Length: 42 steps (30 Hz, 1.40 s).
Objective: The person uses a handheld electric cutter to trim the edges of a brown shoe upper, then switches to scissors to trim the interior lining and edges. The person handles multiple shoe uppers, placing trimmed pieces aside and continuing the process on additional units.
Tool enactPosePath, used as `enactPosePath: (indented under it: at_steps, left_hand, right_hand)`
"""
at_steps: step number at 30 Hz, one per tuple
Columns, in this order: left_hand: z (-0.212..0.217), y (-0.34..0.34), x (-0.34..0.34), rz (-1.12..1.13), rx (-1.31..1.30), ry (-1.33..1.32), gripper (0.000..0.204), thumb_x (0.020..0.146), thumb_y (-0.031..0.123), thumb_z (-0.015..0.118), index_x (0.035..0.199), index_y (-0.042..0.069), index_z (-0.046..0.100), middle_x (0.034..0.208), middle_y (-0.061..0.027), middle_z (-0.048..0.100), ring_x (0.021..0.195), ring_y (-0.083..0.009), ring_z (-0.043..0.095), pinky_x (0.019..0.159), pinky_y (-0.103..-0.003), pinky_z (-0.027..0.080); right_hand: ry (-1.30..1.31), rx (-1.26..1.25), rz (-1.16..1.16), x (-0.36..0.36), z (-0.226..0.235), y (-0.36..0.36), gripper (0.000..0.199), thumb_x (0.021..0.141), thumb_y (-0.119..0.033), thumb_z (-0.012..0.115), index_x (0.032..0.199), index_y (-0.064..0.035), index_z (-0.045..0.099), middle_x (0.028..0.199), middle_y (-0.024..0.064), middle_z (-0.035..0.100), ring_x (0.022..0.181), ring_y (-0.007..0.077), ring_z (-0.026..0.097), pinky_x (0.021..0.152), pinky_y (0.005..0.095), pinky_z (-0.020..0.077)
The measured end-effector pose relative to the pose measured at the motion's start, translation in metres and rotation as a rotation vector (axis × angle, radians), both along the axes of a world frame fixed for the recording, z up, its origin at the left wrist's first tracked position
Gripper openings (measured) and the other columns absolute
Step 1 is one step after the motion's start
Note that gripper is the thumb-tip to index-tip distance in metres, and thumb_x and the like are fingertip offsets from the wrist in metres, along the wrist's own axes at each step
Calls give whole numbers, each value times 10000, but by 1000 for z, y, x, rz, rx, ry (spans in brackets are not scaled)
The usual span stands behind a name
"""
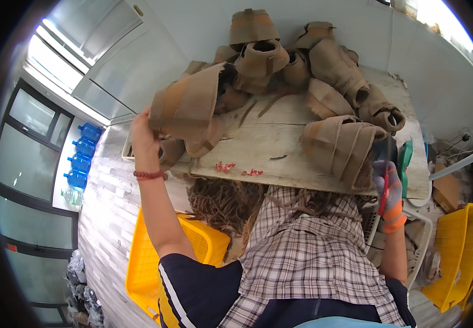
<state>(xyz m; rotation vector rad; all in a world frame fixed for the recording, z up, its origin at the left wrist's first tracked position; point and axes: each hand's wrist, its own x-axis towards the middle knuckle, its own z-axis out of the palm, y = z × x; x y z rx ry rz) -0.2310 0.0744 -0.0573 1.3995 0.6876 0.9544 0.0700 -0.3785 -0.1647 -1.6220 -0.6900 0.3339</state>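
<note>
Head view: wooden table (280, 136) is carrying everything, its far half piled with brown woven baskets (280, 60). Yellow crate (154, 257) is sitting below its near-left edge. Left hand (144, 136) is gripping, fingers wrapped, a brown woven sheet (187, 104) over the table's left end. Right hand (390, 188), gloved, is closing around red-handled scissors (384, 191) at the table's right edge, beside another basket (343, 145).

Wooden table (269, 143) at centre; small red clips (225, 166) lie on its near edge. Yellow crate (143, 262) at 7 o'clock, second yellow crate (458, 246) at 4 o'clock. Blue water bottles (81, 156) stacked at 9 o'clock. Tangle of brown fibre scraps (223, 202) below the table edge.
</note>
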Motion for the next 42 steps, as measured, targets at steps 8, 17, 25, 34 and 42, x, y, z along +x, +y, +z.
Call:
enactPosePath:
  at_steps: [8, 17, 25, 34, 42]
  left_hand:
    - [-135, -109, 1, -288, -771, -202, 324, 898, 194, 519, 1175, 26, 539, 1090, -137, 619, 905, -228, 628, 800, -359, 536]
    - [-224, -142, 1, -378, -1136, -218, 392, 810, 0, 510, 1200, -31, 488, 1038, -184, 619, 901, -291, 632, 757, -432, 546]
    - [-219, -164, 2, -157, -1202, -50, 298, 889, 195, 543, 1149, 51, 555, 898, -129, 672, 741, -209, 673, 528, -292, 560]
    - [-213, -211, -30, -107, -1265, 81, 288, 917, 272, 498, 1141, 96, 539, 812, -58, 662, 700, -167, 659, 453, -295, 521]
    - [-228, -226, -46, -233, -1158, -7, 378, 738, -28, 667, 1086, 46, 537, 1140, -71, 562, 1012, -219, 579, 849, -321, 514]
  right_hand:
    - [-961, -399, 283, -55, 70, 53, 270, 703, -231, 688, 899, -74, 589, 800, 108, 607, 741, 268, 595, 688, 357, 472]
    - [-1101, -836, 467, -74, 50, 90, 268, 720, -328, 655, 868, -105, 633, 781, 63, 633, 746, 218, 621, 669, 330, 475]
    - [-936, -1155, 736, -76, 55, 113, 347, 777, -392, 618, 942, -88, 633, 806, 73, 629, 778, 223, 618, 679, 332, 474]
    - [-864, -1045, 778, -68, 9, 91, 235, 773, -277, 605, 921, -106, 667, 860, 68, 668, 810, 219, 649, 642, 333, 508]
    - [-870, -903, 925, -73, -10, 92, 206, 722, -211, 670, 904, -114, 675, 853, 52, 671, 803, 203, 658, 629, 307, 507]
